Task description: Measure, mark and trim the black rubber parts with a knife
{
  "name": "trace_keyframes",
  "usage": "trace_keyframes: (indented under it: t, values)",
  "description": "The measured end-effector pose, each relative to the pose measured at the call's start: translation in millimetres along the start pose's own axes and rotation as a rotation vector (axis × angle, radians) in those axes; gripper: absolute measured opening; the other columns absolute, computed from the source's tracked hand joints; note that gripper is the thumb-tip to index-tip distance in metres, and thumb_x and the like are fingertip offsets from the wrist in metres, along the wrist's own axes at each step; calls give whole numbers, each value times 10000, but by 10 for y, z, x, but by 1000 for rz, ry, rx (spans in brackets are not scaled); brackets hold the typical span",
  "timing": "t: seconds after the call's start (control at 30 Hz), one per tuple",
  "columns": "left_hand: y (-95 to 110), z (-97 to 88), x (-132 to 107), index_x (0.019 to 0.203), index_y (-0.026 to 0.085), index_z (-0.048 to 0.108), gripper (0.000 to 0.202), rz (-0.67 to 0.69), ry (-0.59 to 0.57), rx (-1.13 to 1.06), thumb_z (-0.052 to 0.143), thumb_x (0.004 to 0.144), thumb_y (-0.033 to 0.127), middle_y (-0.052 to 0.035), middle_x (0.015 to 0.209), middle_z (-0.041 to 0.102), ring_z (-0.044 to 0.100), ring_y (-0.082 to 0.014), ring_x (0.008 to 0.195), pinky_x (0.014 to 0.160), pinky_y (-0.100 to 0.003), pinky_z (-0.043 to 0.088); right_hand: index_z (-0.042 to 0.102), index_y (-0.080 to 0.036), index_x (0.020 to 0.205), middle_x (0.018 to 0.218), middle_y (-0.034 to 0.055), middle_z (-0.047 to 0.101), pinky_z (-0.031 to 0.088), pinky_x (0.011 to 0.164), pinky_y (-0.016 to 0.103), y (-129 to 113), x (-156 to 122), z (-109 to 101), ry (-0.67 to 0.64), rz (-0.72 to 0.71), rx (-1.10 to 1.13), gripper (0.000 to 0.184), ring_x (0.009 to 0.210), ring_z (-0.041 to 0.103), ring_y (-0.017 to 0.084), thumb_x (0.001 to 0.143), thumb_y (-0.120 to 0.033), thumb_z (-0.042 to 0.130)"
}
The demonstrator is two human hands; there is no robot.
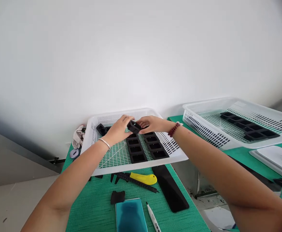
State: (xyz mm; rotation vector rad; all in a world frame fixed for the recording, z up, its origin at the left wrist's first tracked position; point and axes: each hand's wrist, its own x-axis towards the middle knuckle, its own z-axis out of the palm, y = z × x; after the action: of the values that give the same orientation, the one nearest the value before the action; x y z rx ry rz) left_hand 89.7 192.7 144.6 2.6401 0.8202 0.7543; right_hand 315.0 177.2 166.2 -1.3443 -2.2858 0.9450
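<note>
Both my hands reach into a white mesh basket [96, 167] on the green mat. Together they grip one small black square frame part [134, 126], held above the basket floor. My left hand [118, 129], with a thin bracelet at the wrist, closes on the part's left end. My right hand [151, 123], with a dark red bead bracelet, pinches its right end. Two rows of like black frame parts [144, 148] lie below the hands on the basket floor. More black parts [100, 129] sit at the basket's back left.
Before the basket lie a black caliper [133, 180], a yellow-handled knife [144, 178], a long black block [170, 188], a small black piece [117, 197], a teal phone-like slab [130, 215] and a marker [153, 220]. A second basket [230, 141] with black parts stands at right.
</note>
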Motion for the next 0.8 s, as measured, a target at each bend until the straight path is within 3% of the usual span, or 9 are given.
trace_keyframes:
  t: [0.07, 0.13, 0.17, 0.3, 0.5, 0.8]
  values:
    - [-218, 149, 118, 1254, 185, 411, 580, -200, 47, 14, 656, 734, 106, -130, 1280, 511, 525, -259, 1194, 994, -406, 451, 633, -222, 1195, 1105, 47, 689, 498, 898, 343, 142, 251, 7, 51, 46, -177, 501, 994, 634, 204, 730, -402, 673]
    - [-429, 304, 198, 1271, 158, 412, 583, -409, -24, -18, 625, 735, 76, -146, 1259, 551, 548, -253, 1176, 1004, -393, 439, 635, -219, 1192, 1113, 47, 676, 488, 881, 313, 272, 490, 60, 92, 110, -417, 504, 1027, 618, 220, 722, -395, 672]
    - [-529, 377, 224, 1282, 142, 411, 594, -457, -52, -27, 613, 730, 61, -163, 1259, 562, 561, -262, 1162, 988, -396, 448, 632, -212, 1195, 1139, 53, 661, 480, 884, 299, 330, 598, 97, 92, 137, -534, 517, 1065, 601, 229, 716, -401, 674]
    - [-889, 618, 256, 1312, 85, 399, 684, -572, -165, -73, 610, 665, 8, -219, 1288, 563, 608, -281, 1107, 883, -363, 503, 631, -163, 1192, 1201, 113, 617, 472, 883, 303, 531, 926, 254, 23, 196, -614, 538, 1116, 575, 266, 695, -355, 710]
    - [-1167, 812, 203, 1131, 118, 569, 513, -629, -296, -146, 631, 632, 15, -139, 1129, 675, 659, -231, 996, 823, -286, 513, 623, -159, 1201, 1236, 131, 597, 484, 878, 308, 776, 1149, 400, -80, 256, -641, 558, 1138, 566, 270, 697, -371, 733]
    - [-1109, 880, 208, 927, 141, 681, 330, -554, -293, -156, 699, 601, 94, -73, 908, 730, 687, -214, 821, 722, -281, 542, 596, -202, 1253, 1289, 119, 588, 494, 885, 332, 955, 1262, 468, -168, 307, -651, 666, 1171, 563, 279, 643, -407, 766]
